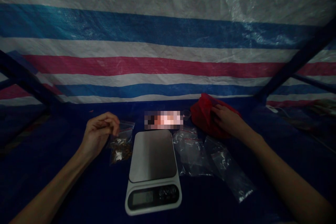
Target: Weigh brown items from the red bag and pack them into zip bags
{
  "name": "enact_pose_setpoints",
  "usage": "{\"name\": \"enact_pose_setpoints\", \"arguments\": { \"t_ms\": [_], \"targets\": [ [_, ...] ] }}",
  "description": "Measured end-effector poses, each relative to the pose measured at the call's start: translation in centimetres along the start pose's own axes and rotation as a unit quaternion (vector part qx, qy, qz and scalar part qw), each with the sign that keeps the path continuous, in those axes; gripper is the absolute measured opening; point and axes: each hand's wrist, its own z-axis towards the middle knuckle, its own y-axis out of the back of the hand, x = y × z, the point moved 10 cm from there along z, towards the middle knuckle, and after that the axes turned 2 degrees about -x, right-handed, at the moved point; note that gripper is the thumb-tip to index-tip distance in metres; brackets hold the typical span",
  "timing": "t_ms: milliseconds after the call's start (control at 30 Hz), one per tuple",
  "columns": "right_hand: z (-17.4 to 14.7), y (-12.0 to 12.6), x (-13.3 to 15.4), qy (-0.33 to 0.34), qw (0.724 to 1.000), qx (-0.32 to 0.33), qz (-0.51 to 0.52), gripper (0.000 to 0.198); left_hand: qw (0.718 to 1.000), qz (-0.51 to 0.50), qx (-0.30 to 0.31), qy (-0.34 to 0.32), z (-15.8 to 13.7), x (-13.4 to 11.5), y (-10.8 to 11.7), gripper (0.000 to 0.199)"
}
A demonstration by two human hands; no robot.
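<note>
My left hand (101,133) is over the upper left edge of a small clear zip bag (120,148) holding brownish bits. Its fingers are curled in; whether anything is between them is hidden. At the right my right hand (227,119) is at the mouth of a red plastic bag (202,113). The fingers are closed on the red plastic, their tips partly hidden by it. Between the hands stands a white digital kitchen scale (153,157) with a bare steel plate and a dim lit display.
Several clear zip bags (194,155) lie flat right of the scale. A small clear cup (187,114) stands by the red bag. Behind the scale is a blurred-out patch (164,120). Dark blue frame bars (296,57) and a striped tarp (157,64) enclose the blue surface.
</note>
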Motion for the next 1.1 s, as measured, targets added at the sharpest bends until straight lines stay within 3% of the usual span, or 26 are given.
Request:
{"name": "enact_pose_setpoints", "arguments": {
  "t_ms": [67,300,533,733,933,1100],
  "targets": [
    [0.0,0.0,-0.1,0.003,1.000,-0.005,0.005,0.028,1.000,-0.015,0.008,0.010,0.1,0.3,-0.6,0.006],
    [0.1,-0.5,-0.4,0.015,1.000,0.000,0.013,0.024,1.000,-0.029,-0.005,0.005,0.7,1.1,-0.1,0.020],
    [0.0,0.3,-0.1,0.018,0.999,-0.028,0.030,0.025,0.998,-0.043,0.028,0.045,1.1,2.5,-0.1,0.026],
    [0.2,1.0,-0.2,0.022,0.996,-0.048,0.073,0.026,0.999,0.027,-0.018,-0.018,1.1,1.2,1.6,0.016],
    [0.2,2.0,-0.2,0.035,0.993,-0.062,0.093,0.027,0.994,0.098,0.002,-0.048,1.0,0.7,1.1,0.008],
    [-0.1,4.5,-0.1,0.022,0.988,-0.111,0.101,0.028,0.995,0.090,0.015,-0.047,0.7,0.7,0.8,0.006]
  ]
}}
